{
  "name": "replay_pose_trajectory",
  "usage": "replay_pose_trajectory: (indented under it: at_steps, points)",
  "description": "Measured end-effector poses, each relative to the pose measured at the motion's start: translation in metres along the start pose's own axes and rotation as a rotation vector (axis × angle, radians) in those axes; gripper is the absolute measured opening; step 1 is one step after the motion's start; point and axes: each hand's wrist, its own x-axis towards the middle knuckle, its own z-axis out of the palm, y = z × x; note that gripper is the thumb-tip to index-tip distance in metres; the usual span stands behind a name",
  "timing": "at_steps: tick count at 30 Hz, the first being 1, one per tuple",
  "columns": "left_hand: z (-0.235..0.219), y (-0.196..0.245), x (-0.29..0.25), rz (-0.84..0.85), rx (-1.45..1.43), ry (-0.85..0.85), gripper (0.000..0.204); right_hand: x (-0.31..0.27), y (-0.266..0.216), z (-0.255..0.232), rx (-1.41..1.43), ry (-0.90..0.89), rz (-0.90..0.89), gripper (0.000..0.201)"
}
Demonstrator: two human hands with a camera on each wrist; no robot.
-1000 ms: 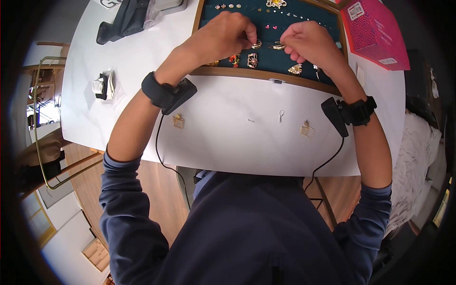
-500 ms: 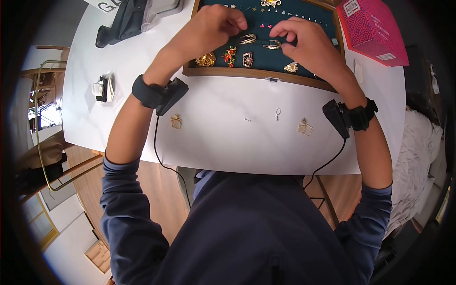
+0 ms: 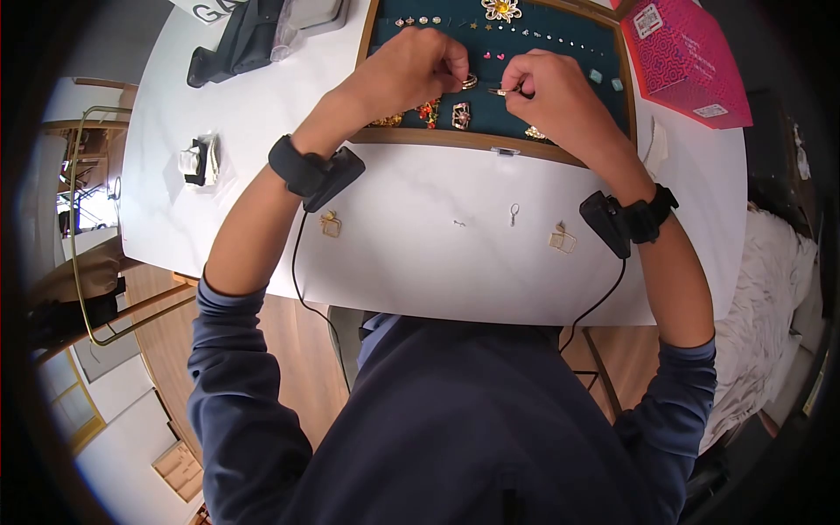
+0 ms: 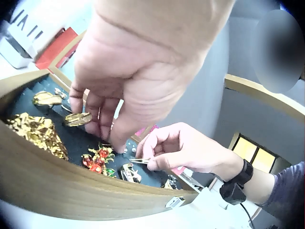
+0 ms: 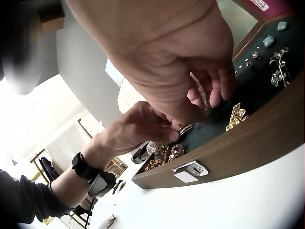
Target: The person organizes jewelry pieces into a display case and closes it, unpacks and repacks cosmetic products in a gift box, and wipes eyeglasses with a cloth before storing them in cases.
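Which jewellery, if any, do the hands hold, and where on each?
The right hand pinches a curved earring by one end; the left hand grips a second curved earring by one end.

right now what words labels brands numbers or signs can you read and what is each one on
"GA": on the white package, cut off by the picture's edge, so the full word cannot be told.
Pink box: pale print on its side, too small to read.
Upper code label on that box: a square code, no legible words.
Lower label on it: too small to read.
No number can be read.
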Motion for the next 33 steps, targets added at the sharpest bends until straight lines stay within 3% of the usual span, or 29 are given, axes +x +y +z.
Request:
replay_pose_trajectory:
  at_steps: [6, 18, 23, 28, 33]
  points:
    - [-0.002, 0.002, -0.001, -0.036, 0.015, -0.021, 0.007, -0.002, -0.006, 0.003, 0.04, 0.05, 0.098, 0.01]
    - [-0.001, 0.0, -0.003, -0.023, 0.018, 0.015, 0.009, -0.006, -0.003, 0.005, -0.044, -0.015, 0.007, 0.009]
    - [-0.018, -0.005, -0.007, -0.002, -0.003, 0.045, 0.011, -0.014, -0.007, 0.001, -0.103, 0.013, -0.006, 0.024]
    - [-0.027, -0.011, -0.014, 0.001, -0.007, 0.125, 0.006, -0.012, -0.012, -0.004, -0.075, 0.014, 0.047, 0.026]
    - [-0.01, -0.007, -0.013, 0.012, 0.056, 0.135, 0.008, -0.011, -0.005, -0.01, -0.065, 0.076, -0.03, 0.028]
